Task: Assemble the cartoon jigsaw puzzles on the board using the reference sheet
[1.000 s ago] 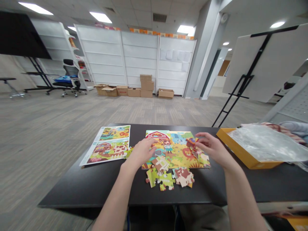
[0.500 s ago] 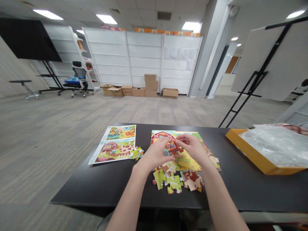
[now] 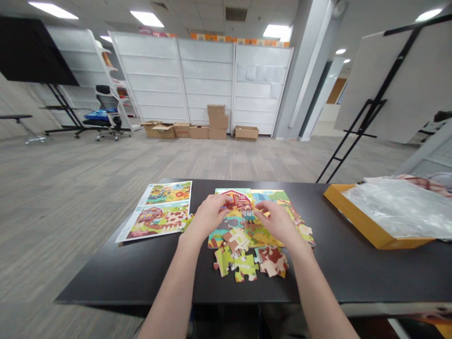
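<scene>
Picture sheet (image 3: 157, 212): small teal marks in the left margin; too tiny for us to read.
Puzzle board (image 3: 261, 235): drawings only, as far as we can tell.
Cardboard box (image 3: 181, 130): reddish marking on its front, illegible to us.
Wall papers (image 3: 260, 73): pale sheets on the shelving (image 3: 207, 75); contents unreadable.
Legible text: we can make out none.

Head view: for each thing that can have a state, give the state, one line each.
Puzzle: face up, partly covered
Left hand: fingers bent, over the puzzle
Right hand: fingers bent, over the puzzle
Loose pieces: heaped, overlapping
Picture sheet: face up
Yellow box: open, clear plastic in it
Screen: dark
Ceiling lights: lit
</scene>
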Demonstrator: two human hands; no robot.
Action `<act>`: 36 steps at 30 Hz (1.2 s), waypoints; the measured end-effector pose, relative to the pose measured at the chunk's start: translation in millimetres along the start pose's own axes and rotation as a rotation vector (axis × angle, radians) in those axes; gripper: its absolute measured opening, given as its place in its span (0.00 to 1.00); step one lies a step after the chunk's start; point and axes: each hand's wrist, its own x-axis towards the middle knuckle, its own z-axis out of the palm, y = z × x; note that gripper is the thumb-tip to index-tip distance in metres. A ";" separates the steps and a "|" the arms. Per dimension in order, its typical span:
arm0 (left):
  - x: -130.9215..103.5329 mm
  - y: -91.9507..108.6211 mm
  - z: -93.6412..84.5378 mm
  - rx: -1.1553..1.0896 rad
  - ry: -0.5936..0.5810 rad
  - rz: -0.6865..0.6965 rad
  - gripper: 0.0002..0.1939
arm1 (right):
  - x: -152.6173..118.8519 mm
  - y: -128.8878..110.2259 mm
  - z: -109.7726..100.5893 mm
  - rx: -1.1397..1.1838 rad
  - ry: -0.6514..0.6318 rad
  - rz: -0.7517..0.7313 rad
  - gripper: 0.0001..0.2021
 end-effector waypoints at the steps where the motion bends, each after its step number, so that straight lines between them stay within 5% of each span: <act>1: 0.7 -0.5 2.3 0.018 -0.031 0.002 0.15 | -2.0 0.2 0.9 -0.065 -0.040 -0.015 0.07; 11: 2.4 9.0 10.7 0.135 -0.182 -0.031 0.16 | -9.0 -15.8 1.3 -0.212 -0.240 -0.038 0.09; 36: 0.8 15.0 15.3 0.249 -0.176 -0.023 0.17 | -12.3 -15.8 2.5 -0.213 -0.245 -0.069 0.08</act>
